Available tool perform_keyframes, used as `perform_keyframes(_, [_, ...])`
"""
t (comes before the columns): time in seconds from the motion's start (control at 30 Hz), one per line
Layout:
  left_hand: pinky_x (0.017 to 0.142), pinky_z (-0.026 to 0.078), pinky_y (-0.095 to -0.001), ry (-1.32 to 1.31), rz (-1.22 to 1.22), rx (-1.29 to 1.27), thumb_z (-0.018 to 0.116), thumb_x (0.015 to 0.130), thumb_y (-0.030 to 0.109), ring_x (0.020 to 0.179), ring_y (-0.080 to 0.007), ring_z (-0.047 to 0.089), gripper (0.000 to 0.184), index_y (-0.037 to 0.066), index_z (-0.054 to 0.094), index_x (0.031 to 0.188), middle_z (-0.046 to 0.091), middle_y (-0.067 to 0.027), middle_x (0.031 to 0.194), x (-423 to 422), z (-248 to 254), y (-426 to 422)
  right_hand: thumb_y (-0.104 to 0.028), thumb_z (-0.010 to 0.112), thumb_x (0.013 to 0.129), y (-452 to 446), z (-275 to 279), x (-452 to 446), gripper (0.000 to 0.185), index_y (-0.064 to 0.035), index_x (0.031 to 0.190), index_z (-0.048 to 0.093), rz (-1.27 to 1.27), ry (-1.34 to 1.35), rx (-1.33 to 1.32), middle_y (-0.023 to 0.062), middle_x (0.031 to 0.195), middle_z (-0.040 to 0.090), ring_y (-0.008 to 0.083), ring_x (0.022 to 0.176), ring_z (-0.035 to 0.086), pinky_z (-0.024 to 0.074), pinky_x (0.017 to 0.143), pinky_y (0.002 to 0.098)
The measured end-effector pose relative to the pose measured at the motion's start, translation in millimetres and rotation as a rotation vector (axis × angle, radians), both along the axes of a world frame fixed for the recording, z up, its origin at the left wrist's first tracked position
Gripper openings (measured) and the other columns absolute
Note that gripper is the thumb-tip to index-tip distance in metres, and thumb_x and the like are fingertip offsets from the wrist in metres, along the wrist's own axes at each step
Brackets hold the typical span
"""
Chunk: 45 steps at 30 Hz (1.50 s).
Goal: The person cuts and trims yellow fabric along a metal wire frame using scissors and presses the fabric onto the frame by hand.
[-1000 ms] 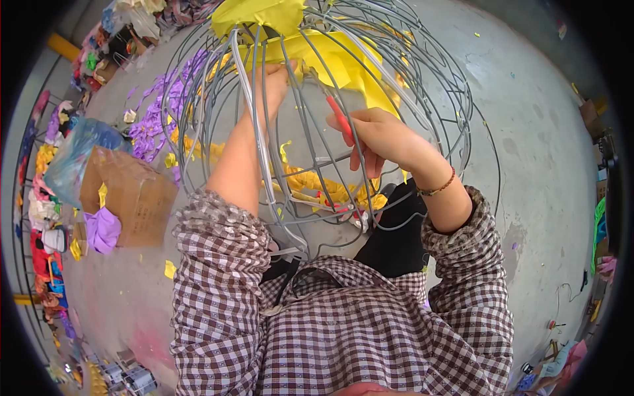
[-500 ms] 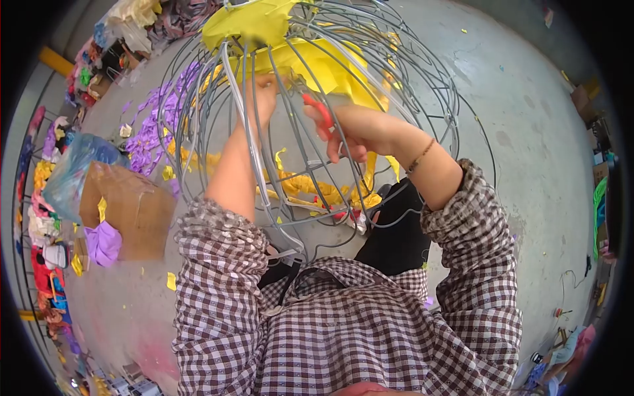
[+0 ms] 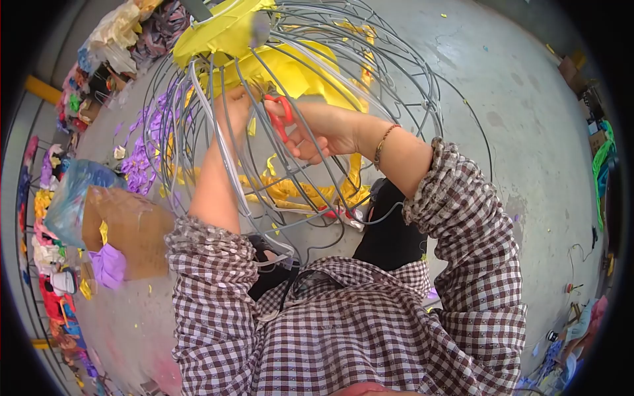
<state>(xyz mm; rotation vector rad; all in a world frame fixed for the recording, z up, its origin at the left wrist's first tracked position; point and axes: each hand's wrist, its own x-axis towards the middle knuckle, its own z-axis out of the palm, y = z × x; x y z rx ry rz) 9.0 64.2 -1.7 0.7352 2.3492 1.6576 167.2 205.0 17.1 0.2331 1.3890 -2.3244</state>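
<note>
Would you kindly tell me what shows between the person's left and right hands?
In the head view, red-handled scissors, held in the right hand, and grey wire bars show between it and the left hand.

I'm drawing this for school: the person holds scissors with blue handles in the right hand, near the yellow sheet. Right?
Not quite: the scissors have red handles, not blue, as the head view shows. They are in the right hand, near the yellow sheet.
</note>
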Motion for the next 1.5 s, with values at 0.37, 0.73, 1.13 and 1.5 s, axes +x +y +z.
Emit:
perform_keyframes(0.37, [0.078, 0.048, -0.026, -0.002, 0.007, 0.024, 0.068, 0.089, 0.02, 0.082, -0.0138, 0.062, 0.024, 0.002, 0.078, 0.103, 0.072, -0.0051, 0.087, 5.0, 1.2, 1.9, -0.061, 0.06, 0.094, 1.6, -7.2, -1.3, 0.057, -0.0054, 0.08, 0.059, 0.01, 0.024, -0.122, 0.0077, 0.055, 0.053, 0.0035, 0.033, 0.023, 0.0158, 0.03, 0.0196])
perform_keyframes(0.73, [0.081, 0.048, -0.0267, 0.025, 0.043, -0.081, 0.068, 0.09, 0.022, 0.087, -0.016, 0.064, 0.027, 0.003, 0.077, 0.106, 0.074, -0.007, 0.09, -1.2, 1.6, -0.3, -0.06, 0.064, 0.092, -0.2, -6.6, -9.2, 0.057, -0.0051, 0.077, 0.058, 0.014, 0.015, -0.139, 0.0065, 0.054, 0.052, 0.0031, 0.034, 0.021, 0.0148, 0.031, 0.0192])
perform_keyframes(1.13, [0.08, 0.048, -0.026, -0.006, 0.01, -0.017, 0.068, 0.089, 0.02, 0.085, -0.0153, 0.063, 0.026, 0.002, 0.077, 0.106, 0.073, -0.0078, 0.091, 6.9, 5.0, -0.5, -0.059, 0.067, 0.09, -8.6, -6.9, -3.1, 0.055, -0.0079, 0.074, 0.057, -0.073, 0.055, -0.101, 0.0037, 0.052, 0.048, 0.0036, 0.035, 0.02, 0.0133, 0.033, 0.019])
perform_keyframes(1.5, [0.077, 0.046, -0.0253, 0.019, 0.113, -0.044, 0.07, 0.09, 0.027, 0.08, -0.0144, 0.059, 0.032, -0.002, 0.076, 0.102, 0.069, -0.0055, 0.083, 16.1, 12.6, 5.5, -0.056, 0.059, 0.095, 8.1, 7.4, 21.9, 0.052, -0.0085, 0.075, 0.057, -0.001, -0.018, 0.29, 0.0053, 0.053, 0.054, 0.006, 0.033, 0.03, 0.0181, 0.032, 0.0221])
